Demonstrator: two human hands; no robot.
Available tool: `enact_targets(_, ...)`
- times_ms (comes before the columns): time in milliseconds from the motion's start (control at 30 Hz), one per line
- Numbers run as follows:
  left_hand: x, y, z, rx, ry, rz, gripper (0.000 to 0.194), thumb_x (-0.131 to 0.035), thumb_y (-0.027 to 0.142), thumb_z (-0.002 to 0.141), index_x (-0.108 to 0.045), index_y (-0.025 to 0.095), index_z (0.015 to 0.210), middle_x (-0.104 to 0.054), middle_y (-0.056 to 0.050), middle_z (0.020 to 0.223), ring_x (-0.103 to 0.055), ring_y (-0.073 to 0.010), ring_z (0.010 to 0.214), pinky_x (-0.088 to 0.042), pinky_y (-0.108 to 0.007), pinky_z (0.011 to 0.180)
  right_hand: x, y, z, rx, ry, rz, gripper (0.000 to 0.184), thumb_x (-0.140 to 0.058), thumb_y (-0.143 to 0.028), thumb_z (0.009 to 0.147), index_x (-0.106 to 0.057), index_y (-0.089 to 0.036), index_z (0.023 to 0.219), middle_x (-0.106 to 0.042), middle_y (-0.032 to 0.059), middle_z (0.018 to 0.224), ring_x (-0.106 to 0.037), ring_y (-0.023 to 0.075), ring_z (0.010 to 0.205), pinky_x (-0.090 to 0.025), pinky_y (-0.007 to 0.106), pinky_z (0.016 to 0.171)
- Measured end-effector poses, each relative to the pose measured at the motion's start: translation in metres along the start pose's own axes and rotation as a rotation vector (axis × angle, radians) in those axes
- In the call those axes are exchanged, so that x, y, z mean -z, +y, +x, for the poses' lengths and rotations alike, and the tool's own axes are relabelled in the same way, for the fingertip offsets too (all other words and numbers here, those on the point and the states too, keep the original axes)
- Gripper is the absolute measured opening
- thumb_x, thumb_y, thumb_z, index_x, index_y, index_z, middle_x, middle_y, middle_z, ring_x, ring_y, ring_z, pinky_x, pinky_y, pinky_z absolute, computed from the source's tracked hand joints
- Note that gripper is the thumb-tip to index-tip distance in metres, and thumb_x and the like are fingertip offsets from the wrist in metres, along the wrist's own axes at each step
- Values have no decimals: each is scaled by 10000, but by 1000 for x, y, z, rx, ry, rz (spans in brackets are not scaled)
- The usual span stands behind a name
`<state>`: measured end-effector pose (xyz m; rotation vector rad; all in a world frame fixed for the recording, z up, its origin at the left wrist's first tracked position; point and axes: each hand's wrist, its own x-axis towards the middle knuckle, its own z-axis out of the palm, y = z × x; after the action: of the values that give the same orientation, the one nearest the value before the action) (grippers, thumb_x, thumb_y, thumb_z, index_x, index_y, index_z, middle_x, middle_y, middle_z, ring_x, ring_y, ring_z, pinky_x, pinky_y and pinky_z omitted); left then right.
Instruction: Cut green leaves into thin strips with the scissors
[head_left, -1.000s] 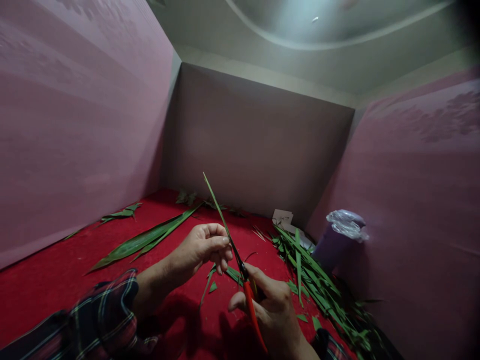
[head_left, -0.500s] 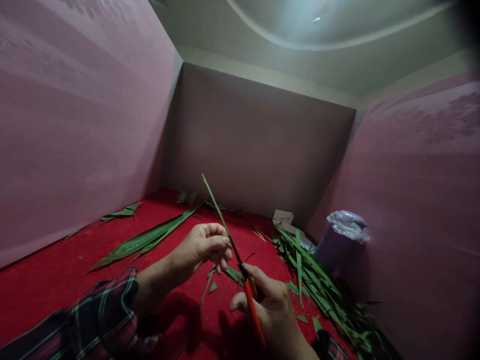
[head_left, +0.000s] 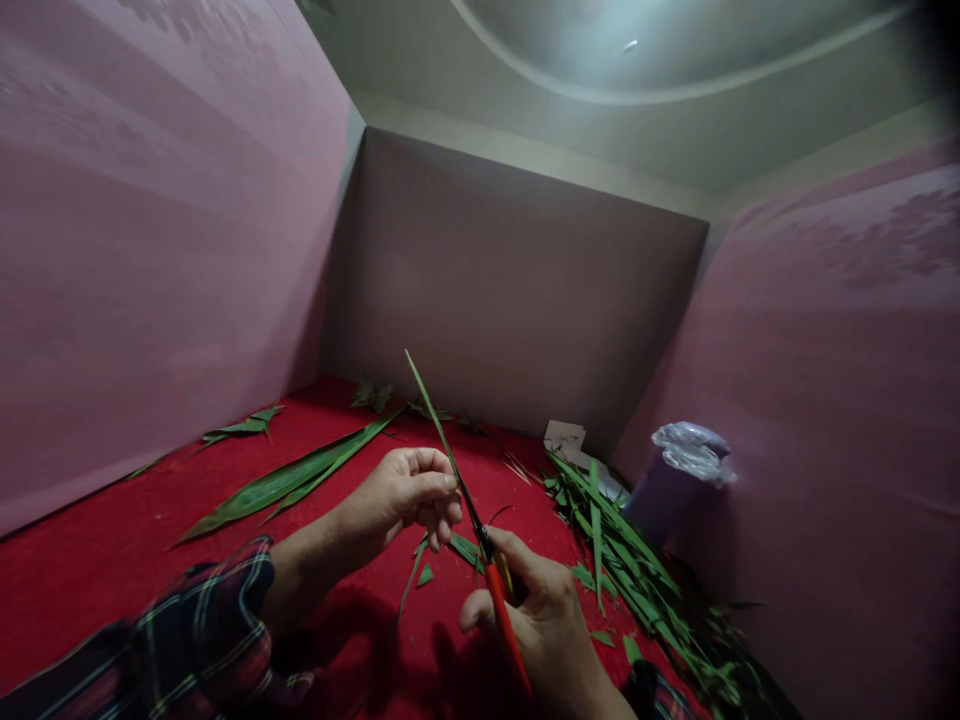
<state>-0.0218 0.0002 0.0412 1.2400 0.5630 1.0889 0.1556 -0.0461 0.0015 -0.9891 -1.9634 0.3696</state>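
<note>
My left hand (head_left: 405, 497) pinches a thin green leaf strip (head_left: 431, 412) that points up and away from me. My right hand (head_left: 536, 610) grips red-handled scissors (head_left: 495, 585) whose dark blades lie along the strip right beside my left fingertips. Whether the blades are parted I cannot make out. Both sleeves are dark plaid. Small green offcuts (head_left: 426, 574) lie on the red floor (head_left: 112, 560) under my hands.
A long broad leaf (head_left: 289, 480) lies to the left, smaller leaves (head_left: 244, 427) near the pink wall. A pile of cut green strips (head_left: 630, 570) runs along the right. A purple bin with a plastic liner (head_left: 675, 480) and white paper (head_left: 564, 436) sit in the far right corner.
Almost nothing: my hands, the strip and the scissors hold the same pose, with only a slight shift of the view.
</note>
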Motion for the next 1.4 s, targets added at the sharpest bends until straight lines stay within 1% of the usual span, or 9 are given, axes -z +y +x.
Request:
enact_targets(100, 0, -2, 0, 16, -20, -13, 123, -614, 192, 694, -507, 139, 664, -653, -37, 532, -575, -124, 388, -447, -200, 351, 0, 0, 0, -9, -2, 5, 253, -581, -229, 699, -629, -173, 941, -515, -72, 523, -291, 93, 448, -278, 181, 399)
enact_targets(267, 0, -3, -1, 18, -34, 0, 118, -608, 193, 695, -509, 137, 666, -657, -47, 536, -576, -126, 388, -451, -205, 352, -1, 3, 1, -10, -17, -5, 258, -581, -211, 708, -623, -170, 959, -504, -74, 518, -290, 96, 462, -282, 184, 421)
enact_targets(400, 1, -4, 0, 38, -24, 18, 113, -608, 191, 686, -512, 136, 666, -652, -46, 527, -569, -126, 375, -447, -205, 345, -2, 4, 0, 7, 14, -50, 269, -607, -206, 697, -629, -172, 963, -459, -79, 515, -294, 94, 464, -276, 185, 424)
enact_targets(567, 3, -4, 1, 44, -22, 37, 95, -589, 175, 691, -508, 138, 659, -649, -44, 520, -567, -123, 366, -430, -191, 334, -2, 4, -2, -15, -2, -68, 262, -631, -192, 682, -639, -173, 943, -425, -82, 510, -300, 95, 466, -274, 187, 431)
enact_targets(700, 2, -4, 1, 49, -19, 53, 100, -587, 179, 691, -507, 137, 650, -647, -45, 516, -566, -123, 365, -418, -185, 330, -1, 4, -1, -21, 5, -92, 257, -634, -225, 696, -644, -168, 946, -465, -74, 501, -328, 97, 460, -290, 179, 419)
enact_targets(833, 1, -3, 0, 59, -4, 56, 127, -606, 190, 683, -494, 142, 645, -644, -43, 513, -564, -123, 367, -424, -191, 336, -1, 3, 1, 10, 29, -113, 250, -631, -268, 723, -651, -165, 950, -536, -59, 509, -380, 94, 446, -317, 169, 408)
enact_targets(1033, 1, -2, 2, -16, 51, 2, 165, -649, 180, 659, -502, 150, 729, -657, -32, 575, -594, -137, 435, -484, -244, 414, -2, 4, -1, 25, 38, -70, 252, -627, -295, 750, -644, -173, 970, -609, -42, 539, -449, 100, 448, -360, 165, 428)
enact_targets(1200, 0, 1, 2, -49, 93, 7, 154, -632, 195, 672, -486, 151, 689, -639, -22, 548, -590, -140, 428, -470, -240, 403, -3, 6, -1, 30, 36, -108, 272, -630, -302, 751, -638, -169, 989, -621, -35, 541, -439, 101, 441, -360, 170, 428)
enact_targets(1400, 0, -1, 2, -52, 93, 17, 168, -648, 212, 672, -495, 142, 673, -640, -23, 549, -585, -133, 416, -468, -235, 396, -3, 7, -1, 37, 39, -115, 272, -626, -308, 754, -634, -165, 985, -615, -32, 543, -447, 104, 457, -342, 173, 416)
